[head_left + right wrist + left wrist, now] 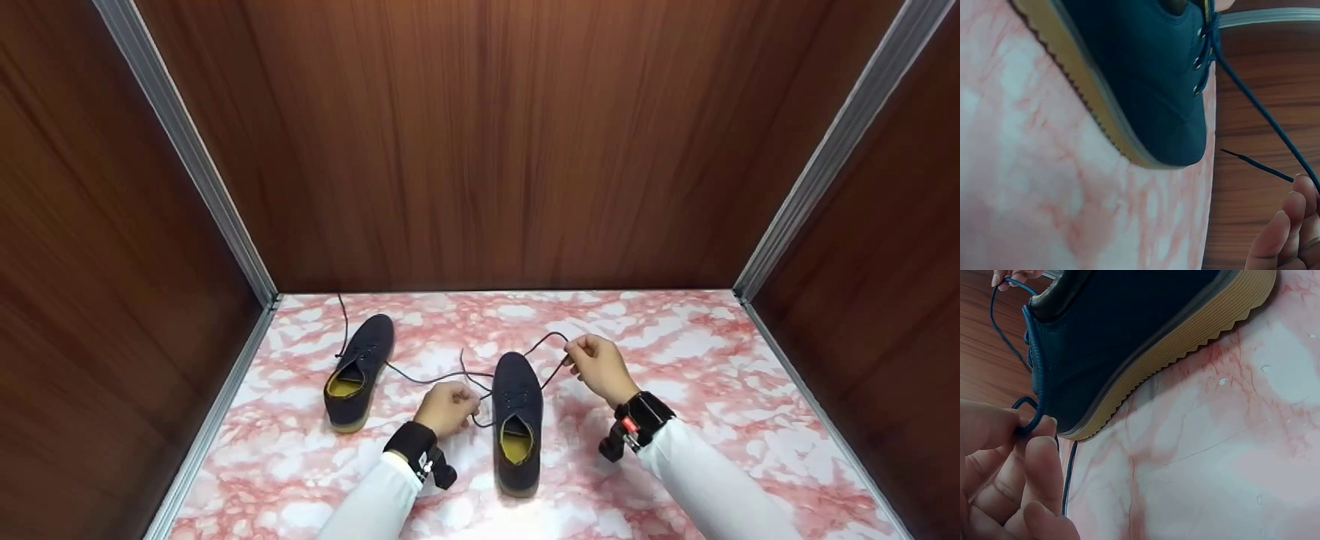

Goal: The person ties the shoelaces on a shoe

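A dark blue lace-up shoe (pixel 514 371) with a yellow insole lies between the two hands, toe pointing to the back wall. Left of it, my left hand (pixel 448 409) pinches one end of its shoelace (pixel 1039 377) between thumb and fingers. On the other side, my right hand (pixel 600 367) holds the other end of the lace (pixel 1264 112) out from the shoe, its tip hanging free past the fingers. The laces cross at the top of the shoe's eyelets. Its ridged tan sole (pixel 1174 343) rests on the table.
A matching shoe (pixel 377 334) stands farther left, its loose laces trailing to the back and toward the middle. The pink-and-white marbled tabletop (pixel 720 390) is bounded by brown wood-look panels (pixel 495 150) with grey metal strips (pixel 187 135) at the corners.
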The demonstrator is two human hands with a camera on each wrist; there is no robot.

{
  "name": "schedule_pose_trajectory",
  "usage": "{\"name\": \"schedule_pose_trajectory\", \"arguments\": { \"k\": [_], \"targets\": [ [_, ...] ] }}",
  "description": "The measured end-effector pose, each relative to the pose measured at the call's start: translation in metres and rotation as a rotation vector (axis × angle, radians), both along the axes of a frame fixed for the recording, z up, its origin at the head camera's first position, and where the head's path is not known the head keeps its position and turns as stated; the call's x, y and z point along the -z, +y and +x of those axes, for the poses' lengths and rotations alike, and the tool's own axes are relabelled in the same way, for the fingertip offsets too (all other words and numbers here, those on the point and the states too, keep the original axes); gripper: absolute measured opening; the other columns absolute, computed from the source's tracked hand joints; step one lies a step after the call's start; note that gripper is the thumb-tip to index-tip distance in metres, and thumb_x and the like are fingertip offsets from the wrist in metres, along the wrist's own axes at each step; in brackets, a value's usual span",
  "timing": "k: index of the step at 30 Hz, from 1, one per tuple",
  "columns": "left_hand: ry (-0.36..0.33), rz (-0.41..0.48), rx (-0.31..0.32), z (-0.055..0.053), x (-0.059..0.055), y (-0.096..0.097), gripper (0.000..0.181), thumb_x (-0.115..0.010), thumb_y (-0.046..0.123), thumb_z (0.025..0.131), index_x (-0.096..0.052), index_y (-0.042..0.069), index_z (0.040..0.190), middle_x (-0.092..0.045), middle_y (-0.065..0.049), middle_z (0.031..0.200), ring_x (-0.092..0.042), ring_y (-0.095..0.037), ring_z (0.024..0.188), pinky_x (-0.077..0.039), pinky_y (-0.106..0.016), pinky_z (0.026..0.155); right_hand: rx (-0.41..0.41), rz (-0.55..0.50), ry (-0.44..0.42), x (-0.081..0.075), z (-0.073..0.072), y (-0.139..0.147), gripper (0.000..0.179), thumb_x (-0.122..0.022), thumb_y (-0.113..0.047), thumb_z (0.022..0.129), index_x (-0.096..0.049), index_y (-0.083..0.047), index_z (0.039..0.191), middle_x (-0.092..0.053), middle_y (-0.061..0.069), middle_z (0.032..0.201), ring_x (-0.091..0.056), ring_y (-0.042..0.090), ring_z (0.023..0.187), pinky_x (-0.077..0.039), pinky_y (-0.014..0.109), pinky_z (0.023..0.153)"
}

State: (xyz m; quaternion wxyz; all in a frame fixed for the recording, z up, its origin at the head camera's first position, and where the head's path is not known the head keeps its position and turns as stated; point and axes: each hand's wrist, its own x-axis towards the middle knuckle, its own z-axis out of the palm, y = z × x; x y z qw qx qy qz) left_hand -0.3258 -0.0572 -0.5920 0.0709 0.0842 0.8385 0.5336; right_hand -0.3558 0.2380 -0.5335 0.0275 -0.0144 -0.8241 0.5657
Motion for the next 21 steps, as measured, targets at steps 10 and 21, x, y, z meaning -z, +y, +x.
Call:
{"name": "schedule_pose_trajectory", "arguments": {
  "k": [10, 21],
  "targets": [
    [0.067, -0.034, -0.052, 0.001, 0.007, -0.002, 0.009, -0.07, 0.011, 0.09, -0.076, 0.004, 0.088, -0.068, 0.001, 0.07, -0.059, -0.006, 0.056, -0.05, -0.02, 0.056, -0.032, 0.088, 0.082, -0.01, -0.011, -0.033, 0.016, -0.065, -0.016, 0.102, -0.071, -0.005, 0.092, -0.075, 0.008, 0.08, -0.066, 0.019, 0.069, -0.051, 0.022, 0.061],
    [0.103, -0.061, -0.057, 0.004, 0.007, 0.002, 0.01, -0.072, 0.012, 0.091, -0.077, 0.004, 0.086, -0.07, -0.002, 0.069, -0.055, -0.002, 0.054, -0.048, -0.021, 0.057, -0.21, 0.344, 0.191, -0.025, -0.012, -0.077, 0.011, -0.072, -0.019, 0.097, -0.077, -0.01, 0.093, -0.074, 0.001, 0.085, -0.058, 0.009, 0.075, -0.048, 0.028, 0.074]
  ]
}}
